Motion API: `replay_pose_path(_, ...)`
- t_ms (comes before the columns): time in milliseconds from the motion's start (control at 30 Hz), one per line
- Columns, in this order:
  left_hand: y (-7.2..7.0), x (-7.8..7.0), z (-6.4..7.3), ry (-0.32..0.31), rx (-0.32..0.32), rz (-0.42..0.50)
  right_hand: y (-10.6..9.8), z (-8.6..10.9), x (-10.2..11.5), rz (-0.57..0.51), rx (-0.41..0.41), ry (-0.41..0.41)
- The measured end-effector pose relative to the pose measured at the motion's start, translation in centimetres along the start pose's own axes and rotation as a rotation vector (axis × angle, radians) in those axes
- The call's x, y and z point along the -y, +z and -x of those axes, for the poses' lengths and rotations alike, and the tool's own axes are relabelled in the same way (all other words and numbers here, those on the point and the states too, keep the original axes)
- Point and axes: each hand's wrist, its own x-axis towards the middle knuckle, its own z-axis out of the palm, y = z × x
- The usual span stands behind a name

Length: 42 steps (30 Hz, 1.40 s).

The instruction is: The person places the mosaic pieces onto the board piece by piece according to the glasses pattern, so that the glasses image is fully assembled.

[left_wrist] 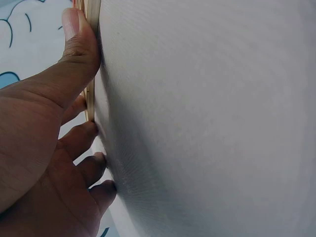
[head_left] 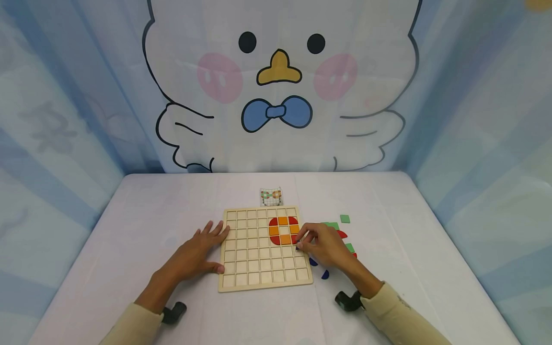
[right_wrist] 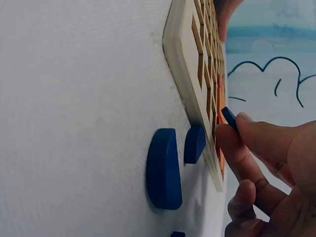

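A square wooden grid board (head_left: 247, 256) lies on the table. My left hand (head_left: 195, 255) rests along its left edge with fingers spread, the thumb (left_wrist: 79, 42) against the rim in the left wrist view. Over the board's right side, my right hand (head_left: 325, 245) pinches a small dark blue piece (right_wrist: 229, 118) between thumb and index finger. Red quarter-round pieces (head_left: 273, 239) and orange squares (head_left: 282, 221) form a ring in the upper right cells, just beside those fingertips. Two blue curved-edge pieces, one larger (right_wrist: 164, 170) and one smaller (right_wrist: 195, 144), lie beside the board.
Green pieces (head_left: 345, 219) and red pieces (head_left: 342, 234) are scattered right of the board, partly behind my right hand. A small printed pattern card (head_left: 271, 197) stands behind the board's far edge. Curtains (head_left: 276, 143) surround the white table (head_left: 172, 196).
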Motion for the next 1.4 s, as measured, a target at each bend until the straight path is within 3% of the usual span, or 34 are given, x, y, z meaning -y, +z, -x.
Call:
replay_pose_path(200, 0.0, -0.1, 0.0, -0.006, 0.006, -0.008, 0.5, -0.2, 0.0, 0.049, -0.009, -0.026)
replay_pose_path(667, 0.2, 0.0, -0.2, -0.01, 0.007, -0.009, 0.6, -0.6, 1.0, 0.111, 0.01, 0.016)
replay_pose_path(1000, 0.0, -0.3, -0.1, -0.026, 0.011, -0.007, 0.5, -0.4, 1.0, 0.103, 0.0, 0.028)
replay_pose_path(1400, 0.0, -0.3, 0.0, -0.032, 0.011, -0.005, -1.5, 0.7, 0.2, 0.105, -0.033, 0.042)
